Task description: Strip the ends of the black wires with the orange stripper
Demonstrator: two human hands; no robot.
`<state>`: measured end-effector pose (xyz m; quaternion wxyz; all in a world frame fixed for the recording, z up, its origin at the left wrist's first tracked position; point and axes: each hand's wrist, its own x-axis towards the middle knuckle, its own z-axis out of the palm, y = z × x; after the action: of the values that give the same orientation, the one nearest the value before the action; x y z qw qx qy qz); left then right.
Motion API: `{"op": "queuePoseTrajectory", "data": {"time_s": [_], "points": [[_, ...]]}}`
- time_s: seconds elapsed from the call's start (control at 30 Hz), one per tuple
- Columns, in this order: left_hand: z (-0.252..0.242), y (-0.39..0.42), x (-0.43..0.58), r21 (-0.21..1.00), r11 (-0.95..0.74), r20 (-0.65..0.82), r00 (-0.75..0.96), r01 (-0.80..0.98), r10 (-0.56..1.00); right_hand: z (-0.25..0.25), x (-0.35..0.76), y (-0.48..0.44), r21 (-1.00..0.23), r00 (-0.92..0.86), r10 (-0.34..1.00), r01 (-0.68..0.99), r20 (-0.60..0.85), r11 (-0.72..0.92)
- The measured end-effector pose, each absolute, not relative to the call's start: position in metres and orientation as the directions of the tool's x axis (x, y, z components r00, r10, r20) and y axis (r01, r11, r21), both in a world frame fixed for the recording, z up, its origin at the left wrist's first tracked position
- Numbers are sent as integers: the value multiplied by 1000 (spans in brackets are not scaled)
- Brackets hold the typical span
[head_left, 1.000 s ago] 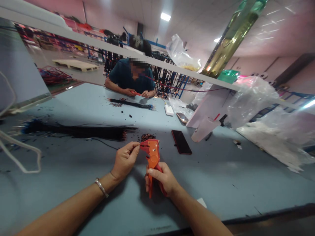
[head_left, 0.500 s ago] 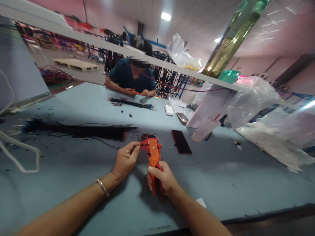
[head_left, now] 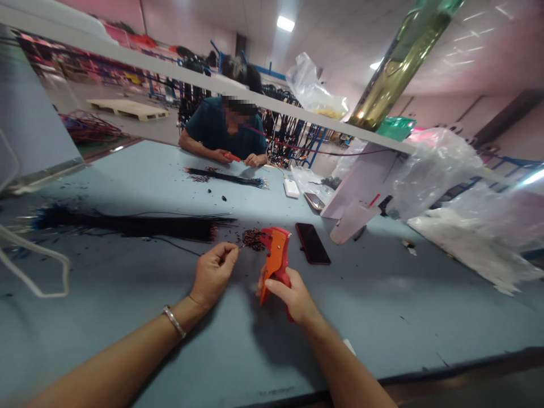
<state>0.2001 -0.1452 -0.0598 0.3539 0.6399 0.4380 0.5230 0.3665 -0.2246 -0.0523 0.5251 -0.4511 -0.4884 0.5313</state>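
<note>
Between thumb and fingers, my left hand (head_left: 216,272) pinches a thin black wire (head_left: 241,246), whose end sticks out to the right. My right hand (head_left: 291,294) is wrapped round the handles of an orange and red wire stripper (head_left: 277,252). The stripper's jaws are apart from the wire end. Behind them lies a small pile of dark cut insulation bits (head_left: 253,239). A long bundle of black wires (head_left: 140,224) stretches across the table to the left, its right ends reddish, with loose wires beside it.
On the blue table (head_left: 382,317) a dark phone (head_left: 313,243) lies right of the stripper, near a plastic cup (head_left: 352,222) with a red straw. Opposite, a co-worker (head_left: 225,133) holds a red tool over another wire bundle (head_left: 227,177). A white shelf edge (head_left: 272,102) crosses above.
The wire stripper has come away from the wire, moving right and slightly up, and has turned in my right hand. My left hand still pinches the wire, shifted slightly left.
</note>
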Motion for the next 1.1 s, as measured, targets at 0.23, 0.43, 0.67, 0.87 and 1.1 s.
{"op": "queuePoseTrajectory", "data": {"time_s": [0.23,0.43,0.67,0.87,1.1], "points": [[-65,-145,201,953,-299,294,77,51,953,-50,367,-228,-691,-4,932,669,363,272],[-63,-148,205,965,-29,76,170,-262,982,-63,366,-222,-271,-154,822,897,548,350],[-59,-149,207,928,76,10,228,-366,974,-67,369,-221,-201,-161,788,919,594,339],[-55,-152,208,951,68,15,265,-302,964,-66,370,-220,-216,-148,768,911,623,351],[-53,-157,208,947,121,-10,352,-297,936,-66,369,-220,-195,-182,748,902,639,385]]}}
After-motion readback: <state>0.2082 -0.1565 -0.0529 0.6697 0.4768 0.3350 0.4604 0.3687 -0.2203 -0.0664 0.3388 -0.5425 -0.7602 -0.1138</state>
